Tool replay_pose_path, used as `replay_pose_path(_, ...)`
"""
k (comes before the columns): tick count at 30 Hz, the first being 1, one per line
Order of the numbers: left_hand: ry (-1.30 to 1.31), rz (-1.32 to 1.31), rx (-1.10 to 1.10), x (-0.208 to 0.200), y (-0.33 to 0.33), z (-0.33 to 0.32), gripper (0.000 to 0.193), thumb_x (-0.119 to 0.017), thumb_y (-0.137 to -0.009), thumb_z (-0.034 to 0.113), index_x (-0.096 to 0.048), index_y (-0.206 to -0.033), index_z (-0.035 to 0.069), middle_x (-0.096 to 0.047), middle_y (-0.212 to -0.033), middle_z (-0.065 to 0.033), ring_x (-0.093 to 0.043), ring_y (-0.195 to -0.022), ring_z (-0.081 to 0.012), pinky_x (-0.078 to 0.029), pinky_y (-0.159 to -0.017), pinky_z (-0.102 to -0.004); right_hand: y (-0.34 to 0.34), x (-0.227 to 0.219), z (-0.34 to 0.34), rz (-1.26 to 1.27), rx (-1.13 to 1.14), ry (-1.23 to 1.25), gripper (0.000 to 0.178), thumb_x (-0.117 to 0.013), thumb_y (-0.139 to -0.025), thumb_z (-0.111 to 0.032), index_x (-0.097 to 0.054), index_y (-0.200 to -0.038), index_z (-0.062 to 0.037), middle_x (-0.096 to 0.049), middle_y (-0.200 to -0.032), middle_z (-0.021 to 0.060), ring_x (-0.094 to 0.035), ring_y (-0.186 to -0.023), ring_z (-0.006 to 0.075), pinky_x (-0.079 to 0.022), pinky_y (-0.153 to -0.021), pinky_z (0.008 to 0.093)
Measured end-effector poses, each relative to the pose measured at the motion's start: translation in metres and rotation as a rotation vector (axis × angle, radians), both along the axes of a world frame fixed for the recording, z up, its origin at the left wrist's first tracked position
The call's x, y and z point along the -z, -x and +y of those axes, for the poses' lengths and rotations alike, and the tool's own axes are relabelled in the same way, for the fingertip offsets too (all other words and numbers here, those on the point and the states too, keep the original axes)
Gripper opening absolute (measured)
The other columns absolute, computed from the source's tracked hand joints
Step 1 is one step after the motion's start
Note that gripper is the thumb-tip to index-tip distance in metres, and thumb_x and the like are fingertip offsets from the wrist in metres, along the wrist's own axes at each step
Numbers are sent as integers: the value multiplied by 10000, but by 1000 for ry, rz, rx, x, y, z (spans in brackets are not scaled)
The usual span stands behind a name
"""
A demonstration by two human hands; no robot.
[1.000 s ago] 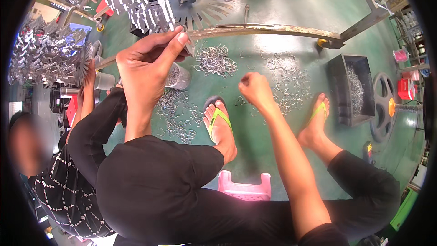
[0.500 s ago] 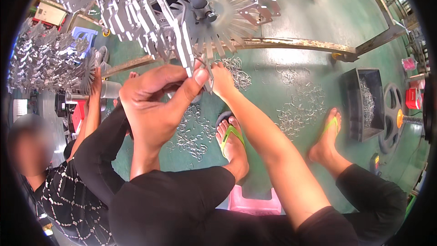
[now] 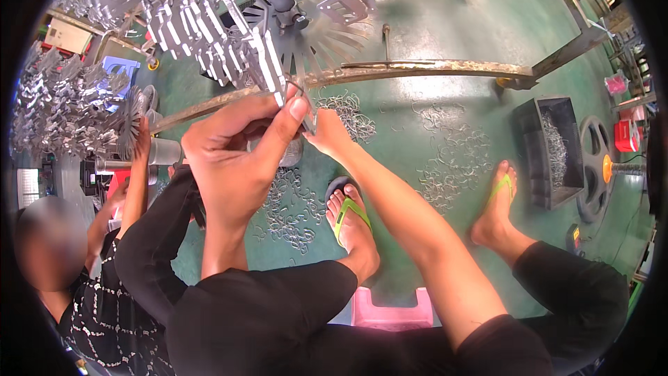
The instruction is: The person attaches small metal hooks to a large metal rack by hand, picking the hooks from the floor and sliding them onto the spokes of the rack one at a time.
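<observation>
Head view: at upper centre of the frame, left hand (image 3: 233, 157) and right hand (image 3: 328, 134), fingers pinched together, steady a small wire hook (image 3: 308, 120) beneath the hanging rack (image 3: 209, 24), seemingly for threading; loose hooks (image 3: 289, 209) litter the floor.

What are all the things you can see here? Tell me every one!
hanging metal parts: many, silver-grey, on a rack at top left
rack spokes: one fan-shaped ring, silver, top centre
rusty bar: one, brown, across the middle
wire hooks: many, silver, scattered on the green floor
bin: one, dark grey, right, holding more wire
reel: one, dark, far right
stool: one, pink, under the person
co-worker: one, patterned black top, lower left
sandals: two, green straps, on the person's feet
left hand: pinching a small metal piece at the rack
right hand: reaching to the same spot
</observation>
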State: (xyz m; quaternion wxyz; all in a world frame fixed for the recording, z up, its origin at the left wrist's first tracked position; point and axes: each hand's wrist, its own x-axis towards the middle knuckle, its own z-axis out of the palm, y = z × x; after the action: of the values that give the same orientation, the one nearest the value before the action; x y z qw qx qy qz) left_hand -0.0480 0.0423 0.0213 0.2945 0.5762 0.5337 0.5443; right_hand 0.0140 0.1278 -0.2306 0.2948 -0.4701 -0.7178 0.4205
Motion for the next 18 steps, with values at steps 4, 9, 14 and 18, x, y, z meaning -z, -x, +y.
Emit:
replay_pose_path(4, 40, -68, -14, -2, -21, 8, 148, -785, -871, -4, -750, -997, -74, -736, -814, -79, -673, -699, -94, -538, -643, -224, -61, -20, -24, 116, 81, 66, 77, -728, -734, -66, -722, -780, -5, -724, -784, 192, -722, -752, 345, -569, -714, 411)
replay_pose_path(9, 14, -45, -38, -3, -21, 8, 195, -784, -889, 57, -752, -1043, -58, -752, -856, -94, -708, -730, -126, -583, -665, -260, -97, -18, -65, 224, 123, 146, 86, -742, -743, -40, -699, -799, 10, -716, -749, 154, -718, -717, 261, -553, -678, 379)
replay_pose_path(14, 16, -38, 7, 1, -27, 15, 196, -769, -907, 78, -753, -1058, -46, -755, -882, -92, -713, -762, -129, -601, -688, -275, -125, -7, -83, 350, 263, 325, 143, -744, -788, -41, -747, -922, 10, -741, -785, 122, -718, -693, 178, -568, -662, 333)
replay_pose_path(18, 14, 7, -22, -3, -24, 10, 210, -756, -920, 80, -739, -1074, -62, -755, -899, -99, -713, -768, -135, -608, -710, -280, -135, -26, -83, 526, 373, 514, 195, -745, -833, -77, -764, -995, 31, -760, -836, 117, -717, -681, 144, -589, -654, 285)
